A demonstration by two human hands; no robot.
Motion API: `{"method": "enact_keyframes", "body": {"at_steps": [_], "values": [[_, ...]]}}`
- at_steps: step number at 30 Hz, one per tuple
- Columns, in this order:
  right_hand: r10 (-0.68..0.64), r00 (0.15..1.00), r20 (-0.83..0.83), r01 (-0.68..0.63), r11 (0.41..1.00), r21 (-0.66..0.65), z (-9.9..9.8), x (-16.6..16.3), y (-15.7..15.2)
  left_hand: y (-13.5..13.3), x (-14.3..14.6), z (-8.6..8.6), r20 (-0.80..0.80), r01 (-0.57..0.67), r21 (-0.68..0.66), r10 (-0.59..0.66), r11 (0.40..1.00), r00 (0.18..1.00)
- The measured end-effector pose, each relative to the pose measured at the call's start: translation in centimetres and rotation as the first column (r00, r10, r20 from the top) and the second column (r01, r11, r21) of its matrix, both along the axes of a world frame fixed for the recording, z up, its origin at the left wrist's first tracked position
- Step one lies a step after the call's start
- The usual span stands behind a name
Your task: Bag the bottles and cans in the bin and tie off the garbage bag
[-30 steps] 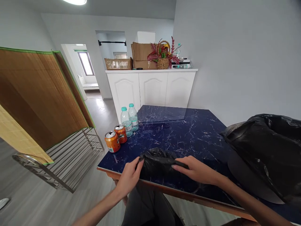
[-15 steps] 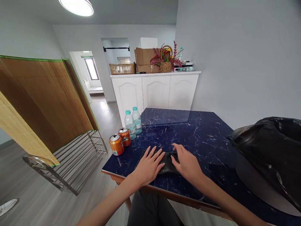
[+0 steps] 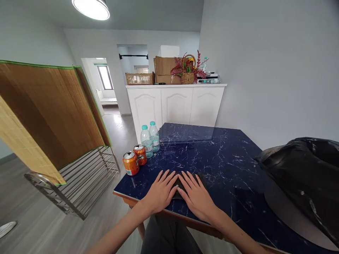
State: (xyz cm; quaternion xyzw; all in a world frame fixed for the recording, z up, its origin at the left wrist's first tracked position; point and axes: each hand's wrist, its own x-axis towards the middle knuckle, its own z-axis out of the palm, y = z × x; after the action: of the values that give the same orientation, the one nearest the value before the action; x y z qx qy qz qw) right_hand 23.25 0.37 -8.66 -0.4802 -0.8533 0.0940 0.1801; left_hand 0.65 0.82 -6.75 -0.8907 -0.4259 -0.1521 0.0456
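Note:
My left hand [image 3: 160,192] and my right hand [image 3: 196,195] lie flat side by side, fingers stretched out, pressing on a small folded black plastic bag [image 3: 180,183] near the front edge of the dark blue marble table [image 3: 212,155]. The bag is mostly hidden under my palms. A dark strip of it shows between my hands and past my right fingertips.
Two orange cans [image 3: 130,163] and two water bottles [image 3: 147,141] stand at the table's left edge. A bin lined with a large black bag [image 3: 304,176] sits at the right. A bamboo screen on a metal rack [image 3: 53,116] stands left; white cabinets [image 3: 176,104] stand behind.
A second ago my hands gripped the bunched-up bag at its sides. They then came together on top of it and flattened it against the table.

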Motion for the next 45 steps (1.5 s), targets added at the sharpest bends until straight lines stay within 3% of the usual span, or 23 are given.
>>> {"method": "enact_keyframes", "body": {"at_steps": [2,4,6,7,8,10,12,17,22,25,28,31,35,39,41,43,45], "values": [[-0.008,1.000,0.008,0.008,1.000,-0.001,-0.1,0.0,-0.2,0.0,-0.8,2.2,0.158,-0.036,-0.067,0.046,0.997,0.986],[-0.015,1.000,-0.002,0.015,1.000,-0.007,-0.3,-0.1,-0.3,0.0,-1.7,5.7,0.479,-0.069,-0.134,0.125,0.989,0.869],[-0.012,1.000,-0.020,0.011,1.000,-0.017,-0.6,0.0,-0.4,-0.1,-2.8,9.6,0.822,0.012,-0.209,0.169,0.978,0.544],[-0.010,1.000,-0.026,0.009,1.000,-0.023,-0.6,0.0,-0.4,-0.1,-3.3,11.3,0.919,0.139,-0.231,0.169,0.963,0.356],[-0.008,1.000,-0.028,0.007,1.000,-0.028,-0.7,0.1,-0.3,-0.2,-3.7,12.7,0.957,0.264,-0.245,0.189,0.933,0.218],[-0.002,1.000,-0.028,0.001,0.999,-0.036,-0.6,0.3,-0.3,-0.3,-4.3,14.2,0.968,0.411,-0.246,0.242,0.878,0.062],[0.006,1.000,-0.029,-0.007,0.999,-0.044,-0.6,0.5,-0.1,-0.5,-4.5,14.2,0.955,0.443,-0.284,0.291,0.850,0.053],[-0.044,0.999,-0.021,0.042,0.997,-0.068,-0.3,0.5,-0.5,-0.6,-3.8,11.8,0.930,0.440,-0.365,0.347,0.820,0.125],[-0.056,0.995,-0.077,0.059,0.998,0.036,0.9,1.1,-1.5,-0.4,-4.0,10.8,0.931,0.435,-0.353,0.355,0.828,0.080],[-0.208,0.970,-0.125,0.220,0.971,0.093,1.9,3.6,-0.5,-0.3,-4.1,10.4,0.931,0.421,-0.355,0.356,0.835,0.080],[-0.395,0.907,-0.143,0.393,0.919,-0.045,2.2,6.5,1.7,-0.1,-4.0,9.9,0.928,0.426,-0.366,0.357,0.827,0.104],[-0.360,0.923,-0.136,0.337,0.927,-0.164,2.0,7.8,2.9,0.4,-3.8,9.3,0.927,0.442,-0.370,0.356,0.817,0.118],[-0.218,0.961,-0.171,0.171,0.953,-0.251,2.8,6.6,2.2,1.2,-3.8,8.5,0.931,0.434,-0.361,0.347,0.826,0.115],[-0.092,0.957,-0.275,-0.020,0.926,-0.377,4.1,5.8,2.4,2.3,-4.3,7.4,0.915,0.464,-0.402,0.365,0.789,0.172],[-0.147,0.948,-0.282,0.050,0.945,-0.323,4.4,6.5,3.8,2.9,-4.7,6.9,0.910,0.461,-0.413,0.377,0.785,0.174],[-0.279,0.926,-0.256,0.230,0.952,-0.203,4.3,7.9,6.0,3.5,-5.0,6.6,0.910,0.444,-0.411,0.384,0.797,0.153],[-0.439,0.869,-0.228,0.428,0.898,-0.101,4.1,9.7,8.5,3.9,-5.0,6.2,0.910,0.439,-0.410,0.389,0.800,0.141]]}}
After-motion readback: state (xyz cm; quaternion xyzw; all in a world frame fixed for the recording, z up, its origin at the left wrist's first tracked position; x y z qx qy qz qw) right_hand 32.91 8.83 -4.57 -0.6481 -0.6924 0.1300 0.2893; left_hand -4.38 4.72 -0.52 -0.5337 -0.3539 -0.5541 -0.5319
